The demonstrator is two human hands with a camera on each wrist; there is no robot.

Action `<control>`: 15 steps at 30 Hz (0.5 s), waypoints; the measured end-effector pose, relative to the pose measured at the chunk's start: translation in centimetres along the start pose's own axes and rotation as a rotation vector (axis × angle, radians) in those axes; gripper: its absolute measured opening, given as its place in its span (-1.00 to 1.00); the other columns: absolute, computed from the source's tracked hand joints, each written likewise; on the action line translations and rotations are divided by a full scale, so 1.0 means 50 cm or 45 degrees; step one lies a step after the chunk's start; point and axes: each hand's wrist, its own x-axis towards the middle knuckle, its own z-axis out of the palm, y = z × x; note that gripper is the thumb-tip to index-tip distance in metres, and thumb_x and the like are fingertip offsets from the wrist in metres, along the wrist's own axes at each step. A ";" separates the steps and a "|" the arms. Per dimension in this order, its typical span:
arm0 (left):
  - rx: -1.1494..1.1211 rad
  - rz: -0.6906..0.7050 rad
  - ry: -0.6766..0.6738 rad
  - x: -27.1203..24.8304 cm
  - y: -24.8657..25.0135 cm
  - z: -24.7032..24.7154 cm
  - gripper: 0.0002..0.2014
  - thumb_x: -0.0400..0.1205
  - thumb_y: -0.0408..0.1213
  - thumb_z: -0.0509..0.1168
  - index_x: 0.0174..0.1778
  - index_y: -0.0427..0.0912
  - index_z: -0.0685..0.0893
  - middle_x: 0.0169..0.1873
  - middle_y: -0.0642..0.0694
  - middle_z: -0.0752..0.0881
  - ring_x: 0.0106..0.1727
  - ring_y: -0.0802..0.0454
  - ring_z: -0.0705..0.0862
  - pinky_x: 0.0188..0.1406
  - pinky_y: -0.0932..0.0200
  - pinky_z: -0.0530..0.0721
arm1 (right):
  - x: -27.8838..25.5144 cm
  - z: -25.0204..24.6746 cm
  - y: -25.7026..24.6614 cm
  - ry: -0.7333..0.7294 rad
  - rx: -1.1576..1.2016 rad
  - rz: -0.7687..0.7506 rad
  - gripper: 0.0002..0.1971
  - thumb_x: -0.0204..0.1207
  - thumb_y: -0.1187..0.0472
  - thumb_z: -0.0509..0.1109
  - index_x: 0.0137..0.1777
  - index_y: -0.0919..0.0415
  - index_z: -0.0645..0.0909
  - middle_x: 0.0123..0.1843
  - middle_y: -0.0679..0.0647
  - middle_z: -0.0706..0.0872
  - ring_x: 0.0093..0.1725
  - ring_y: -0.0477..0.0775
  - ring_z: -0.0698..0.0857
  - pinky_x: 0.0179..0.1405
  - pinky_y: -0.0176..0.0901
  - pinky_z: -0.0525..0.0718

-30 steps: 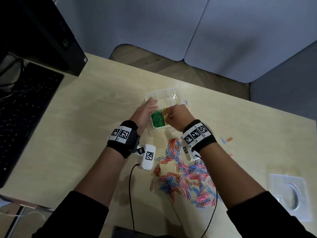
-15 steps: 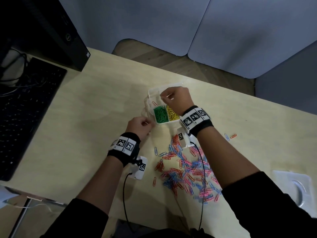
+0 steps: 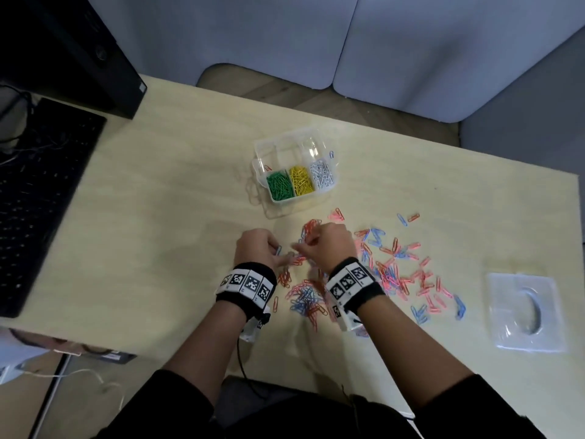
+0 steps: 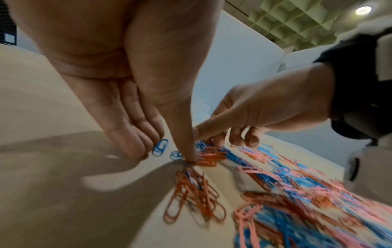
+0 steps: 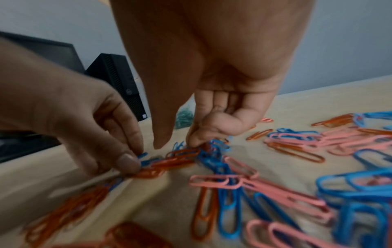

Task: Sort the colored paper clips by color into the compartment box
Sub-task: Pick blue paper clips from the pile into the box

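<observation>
The clear compartment box sits on the table beyond my hands; its front row holds green clips, yellow clips and white clips. Loose orange, pink and blue clips spread over the table near me. My left hand pinches one end of a tangled orange and blue cluster on the table. My right hand closes thumb and index finger on the cluster's other end. A blue clip lies by my left fingers.
A black keyboard and a black computer tower stand at the left. A clear plastic package lies at the right. Two stray clips lie beyond the pile. One red clip sits in a back compartment.
Both hands have left the box and come back toward me to the loose pile. The right hand was over the box's back row half a second ago.
</observation>
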 end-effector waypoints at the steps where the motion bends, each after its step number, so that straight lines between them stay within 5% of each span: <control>1: 0.002 0.025 0.030 -0.007 0.000 0.006 -0.56 0.09 0.04 0.75 -0.32 -0.13 0.77 -0.44 0.06 0.74 -0.37 0.11 0.72 -0.28 0.24 0.72 | -0.001 0.006 -0.009 0.025 -0.055 0.003 -0.66 0.29 -0.23 0.61 -0.24 0.05 0.79 -0.29 -0.02 0.80 -0.26 0.04 0.76 -0.23 -0.11 0.75; 9: 0.028 0.126 0.168 -0.035 -0.001 0.032 -0.88 0.41 -0.23 0.60 -0.17 -0.12 0.87 -0.28 -0.08 0.84 -0.22 0.01 0.80 -0.04 0.15 0.78 | -0.002 0.027 -0.015 0.008 -0.207 -0.046 -0.82 0.46 0.01 0.49 -0.07 0.10 0.78 -0.13 0.14 0.80 -0.10 0.23 0.78 -0.12 0.00 0.78; 15: 0.137 0.112 0.085 -0.050 0.012 0.033 -0.85 0.56 -0.23 0.47 -0.04 -0.19 0.85 -0.07 -0.22 0.82 -0.02 -0.20 0.77 0.08 0.07 0.72 | 0.002 -0.020 0.036 -0.072 -0.111 -0.188 -0.85 0.57 0.12 0.40 -0.09 0.17 0.75 -0.09 0.13 0.81 -0.13 0.15 0.76 -0.07 -0.05 0.75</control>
